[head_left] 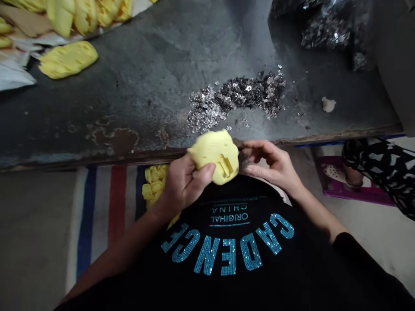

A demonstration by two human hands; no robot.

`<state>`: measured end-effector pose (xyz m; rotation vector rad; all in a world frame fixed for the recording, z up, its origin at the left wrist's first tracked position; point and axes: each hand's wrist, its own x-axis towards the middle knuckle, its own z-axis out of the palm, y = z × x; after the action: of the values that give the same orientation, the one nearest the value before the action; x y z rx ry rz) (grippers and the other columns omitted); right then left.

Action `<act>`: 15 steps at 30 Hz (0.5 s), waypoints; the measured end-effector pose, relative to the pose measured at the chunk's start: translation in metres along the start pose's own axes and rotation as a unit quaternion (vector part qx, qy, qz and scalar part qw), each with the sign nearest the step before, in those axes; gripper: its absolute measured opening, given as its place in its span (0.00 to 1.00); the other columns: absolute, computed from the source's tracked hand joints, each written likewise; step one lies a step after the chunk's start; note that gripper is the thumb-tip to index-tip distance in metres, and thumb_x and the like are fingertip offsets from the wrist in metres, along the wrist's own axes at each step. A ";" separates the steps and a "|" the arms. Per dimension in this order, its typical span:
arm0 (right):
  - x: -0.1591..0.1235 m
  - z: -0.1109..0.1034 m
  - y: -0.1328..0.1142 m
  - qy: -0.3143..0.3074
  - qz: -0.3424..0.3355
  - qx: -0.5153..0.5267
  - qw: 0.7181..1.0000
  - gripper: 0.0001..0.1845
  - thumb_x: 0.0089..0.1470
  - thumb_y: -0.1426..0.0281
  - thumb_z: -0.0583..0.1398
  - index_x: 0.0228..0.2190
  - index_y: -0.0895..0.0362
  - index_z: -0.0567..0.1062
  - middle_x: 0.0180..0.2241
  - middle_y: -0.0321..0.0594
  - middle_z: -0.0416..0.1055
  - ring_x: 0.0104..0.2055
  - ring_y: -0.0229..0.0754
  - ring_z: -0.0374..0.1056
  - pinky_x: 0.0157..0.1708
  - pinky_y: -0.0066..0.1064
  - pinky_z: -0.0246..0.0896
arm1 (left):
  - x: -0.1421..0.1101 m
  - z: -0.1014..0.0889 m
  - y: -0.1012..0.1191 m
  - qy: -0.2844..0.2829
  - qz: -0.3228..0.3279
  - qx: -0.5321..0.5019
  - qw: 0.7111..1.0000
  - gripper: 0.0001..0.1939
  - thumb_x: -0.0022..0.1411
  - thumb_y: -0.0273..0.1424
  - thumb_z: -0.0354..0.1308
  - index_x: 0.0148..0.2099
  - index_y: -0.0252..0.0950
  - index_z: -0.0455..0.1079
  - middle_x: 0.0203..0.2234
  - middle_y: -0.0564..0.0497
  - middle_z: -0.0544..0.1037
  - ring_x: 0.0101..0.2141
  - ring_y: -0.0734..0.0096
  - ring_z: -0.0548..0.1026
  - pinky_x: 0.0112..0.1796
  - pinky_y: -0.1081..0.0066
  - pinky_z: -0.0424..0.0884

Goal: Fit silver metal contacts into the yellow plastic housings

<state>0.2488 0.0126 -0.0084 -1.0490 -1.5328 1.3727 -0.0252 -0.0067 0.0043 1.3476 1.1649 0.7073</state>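
My left hand (184, 181) is closed round a yellow moulded plastic piece (215, 155), holding it up at the front edge of the dark worktable (136, 86). My right hand (270, 166) sits just right of the piece, fingers curled and pinched together near its right rim; what they hold is too small to make out. A heap of small shiny metal bits (236, 97) lies on the table just beyond the piece.
More yellow pieces (68, 58) lie at the table's far left, with a pile on white paper (81, 15). Yellow pieces (155, 183) also rest on a striped bag below the table edge. A person's patterned sleeve (382, 166) is at the right, over a purple tray (337, 181).
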 end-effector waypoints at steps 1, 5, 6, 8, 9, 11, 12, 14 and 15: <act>0.002 -0.002 -0.004 -0.002 -0.018 -0.025 1.000 0.34 0.59 0.50 0.79 0.58 0.52 0.81 0.49 0.39 0.85 0.44 0.40 0.78 0.46 0.35 0.77 | 0.002 -0.003 0.002 -0.026 -0.007 0.020 0.999 0.20 0.73 0.45 0.67 0.56 0.37 0.83 0.47 0.47 0.89 0.48 0.54 0.85 0.51 0.59 0.82; 0.009 0.007 -0.003 -0.052 0.041 0.050 0.997 0.24 0.59 0.51 0.78 0.47 0.53 0.83 0.38 0.34 0.82 0.35 0.37 0.74 0.35 0.30 0.73 | 0.012 0.000 0.008 -0.076 -0.047 0.004 0.996 0.18 0.68 0.46 0.74 0.47 0.36 0.82 0.35 0.48 0.86 0.35 0.59 0.82 0.38 0.66 0.79; 0.009 0.011 0.000 -0.032 0.070 0.093 0.993 0.24 0.58 0.50 0.79 0.43 0.52 0.82 0.37 0.33 0.82 0.35 0.37 0.74 0.35 0.30 0.74 | 0.013 0.002 0.008 -0.069 -0.063 -0.036 0.995 0.19 0.67 0.46 0.75 0.50 0.37 0.81 0.38 0.47 0.87 0.37 0.59 0.83 0.39 0.66 0.80; 0.007 0.019 0.007 0.037 0.109 0.160 0.980 0.26 0.54 0.48 0.80 0.40 0.51 0.80 0.36 0.33 0.82 0.35 0.38 0.76 0.36 0.31 0.77 | 0.010 0.008 0.003 -0.049 -0.078 -0.107 0.990 0.23 0.66 0.43 0.77 0.55 0.38 0.77 0.43 0.46 0.88 0.40 0.60 0.85 0.40 0.68 0.81; 0.006 0.020 0.010 0.061 0.118 0.174 0.976 0.27 0.53 0.47 0.81 0.39 0.51 0.80 0.36 0.33 0.82 0.34 0.38 0.76 0.36 0.31 0.77 | 0.007 0.010 0.000 -0.034 -0.078 -0.130 0.988 0.23 0.65 0.42 0.78 0.56 0.39 0.76 0.44 0.46 0.88 0.39 0.61 0.85 0.38 0.69 0.81; 0.007 0.015 0.012 0.047 0.113 0.162 0.979 0.27 0.54 0.45 0.79 0.41 0.51 0.81 0.35 0.34 0.82 0.33 0.38 0.75 0.35 0.32 0.77 | 0.000 0.013 -0.006 0.019 -0.074 -0.174 0.982 0.20 0.68 0.40 0.76 0.57 0.40 0.76 0.43 0.48 0.88 0.34 0.65 0.83 0.32 0.71 0.79; 0.009 0.008 0.011 0.026 0.094 0.133 0.986 0.27 0.57 0.45 0.78 0.44 0.51 0.83 0.36 0.35 0.83 0.34 0.39 0.76 0.36 0.33 0.77 | -0.004 0.012 -0.009 0.059 -0.070 -0.200 0.976 0.18 0.70 0.39 0.73 0.56 0.40 0.76 0.43 0.49 0.88 0.31 0.67 0.82 0.29 0.71 0.77; 0.020 -0.011 0.009 0.028 0.017 0.003 0.999 0.22 0.63 0.50 0.75 0.49 0.51 0.85 0.41 0.38 0.85 0.40 0.42 0.79 0.44 0.38 0.78 | -0.008 0.009 -0.012 0.138 -0.057 -0.241 0.959 0.15 0.72 0.39 0.71 0.56 0.41 0.77 0.44 0.49 0.88 0.31 0.67 0.81 0.30 0.70 0.78; 0.027 -0.022 0.008 0.054 -0.029 -0.094 0.994 0.17 0.66 0.53 0.73 0.49 0.51 0.86 0.42 0.39 0.85 0.43 0.44 0.79 0.48 0.41 0.77 | -0.008 0.006 -0.012 0.160 -0.053 -0.254 0.953 0.14 0.71 0.38 0.71 0.55 0.41 0.78 0.44 0.49 0.88 0.32 0.66 0.83 0.32 0.69 0.81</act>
<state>0.2610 0.0461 -0.0137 -1.1638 -1.6228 1.1294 -0.0253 -0.0182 -0.0063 0.7501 1.1896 1.0885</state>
